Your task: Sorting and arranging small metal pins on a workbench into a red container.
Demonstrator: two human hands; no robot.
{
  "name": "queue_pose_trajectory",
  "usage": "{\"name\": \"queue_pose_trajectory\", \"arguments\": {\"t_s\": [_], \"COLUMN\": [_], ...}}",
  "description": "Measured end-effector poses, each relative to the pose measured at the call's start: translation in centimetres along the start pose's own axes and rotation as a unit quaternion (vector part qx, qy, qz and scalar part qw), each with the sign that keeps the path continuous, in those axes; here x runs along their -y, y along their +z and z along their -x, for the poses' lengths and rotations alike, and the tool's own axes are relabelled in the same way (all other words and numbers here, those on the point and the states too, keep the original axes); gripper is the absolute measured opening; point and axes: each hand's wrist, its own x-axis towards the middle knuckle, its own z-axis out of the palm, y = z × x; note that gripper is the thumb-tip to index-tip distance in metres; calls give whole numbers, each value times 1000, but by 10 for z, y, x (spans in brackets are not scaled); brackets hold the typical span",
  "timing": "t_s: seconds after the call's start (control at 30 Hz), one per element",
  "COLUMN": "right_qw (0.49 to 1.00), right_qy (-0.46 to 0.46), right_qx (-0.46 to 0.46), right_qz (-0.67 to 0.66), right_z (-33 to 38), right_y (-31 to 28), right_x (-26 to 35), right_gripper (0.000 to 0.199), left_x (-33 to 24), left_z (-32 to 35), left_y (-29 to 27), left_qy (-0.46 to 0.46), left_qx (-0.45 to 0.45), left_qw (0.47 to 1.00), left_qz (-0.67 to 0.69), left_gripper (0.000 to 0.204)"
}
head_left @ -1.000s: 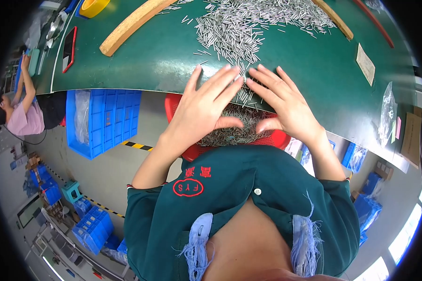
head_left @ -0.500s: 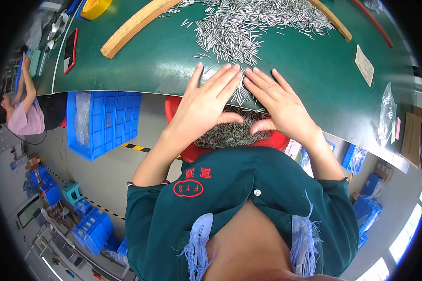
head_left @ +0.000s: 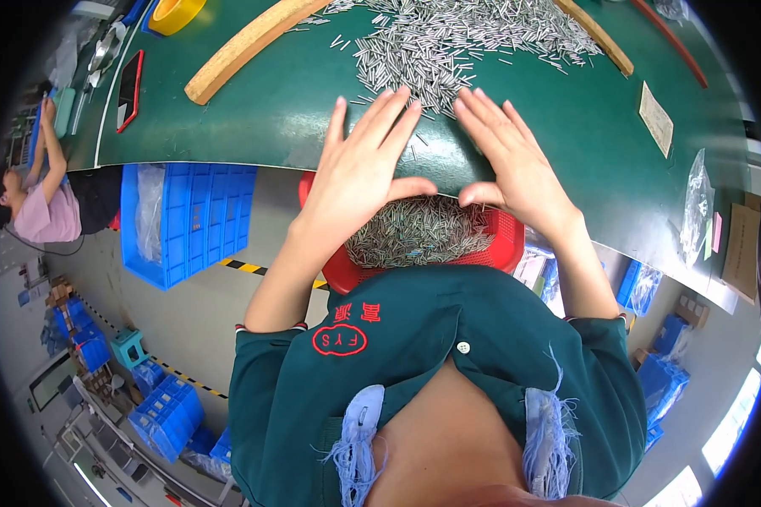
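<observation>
A heap of small metal pins is spread over the green tabletop. My left hand lies at the near side of the heap, fingers stretched out and thumb pointing inward. Opposite it, my right hand is spread too, its fingertips touching the heap's near right side. Both hands hold nothing. A few loose pins lie on the table between them. Below the table edge, close to my body, a red plastic basket holds a mass of similar pins.
Wooden strips flank the heap. At the left lie a red-edged phone and yellow tape; a paper card and plastic bag lie right. Blue crates stand below left. Another person works at far left.
Both hands have moved away from me toward the heap and a little apart. The pins that lay at the table edge between my hands are gone from there, and more of the basket shows.
</observation>
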Motion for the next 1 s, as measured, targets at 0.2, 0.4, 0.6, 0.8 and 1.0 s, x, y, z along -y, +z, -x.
{"name": "queue_pose_trajectory", "arguments": {"t_s": [0.2, 0.4, 0.6, 0.8, 1.0], "right_qw": [998, 996, 995, 993, 996], "right_qy": [39, 41, 46, 65, 10], "right_qx": [1, 40, 59, 60, 75], "right_qz": [57, 68, 65, 80, 36], "right_z": [-3, 24, 42, 58, 49], "right_y": [6, -6, -10, -11, -8], "right_x": [-8, 0, 18, 22, 34], "right_gripper": [101, 98, 101, 104, 97], "left_x": [-2, -19, -21, -1, -14], "left_z": [-21, 0, 24, 49, 55], "left_y": [14, 6, -4, -8, -3], "left_qy": [40, 82, 78, -19, 12], "left_qx": [-8, 45, 56, 11, 38], "left_qw": [999, 996, 995, 999, 999], "left_qz": [-16, 2, 2, -47, -19], "left_gripper": [90, 93, 95, 98, 95]}}
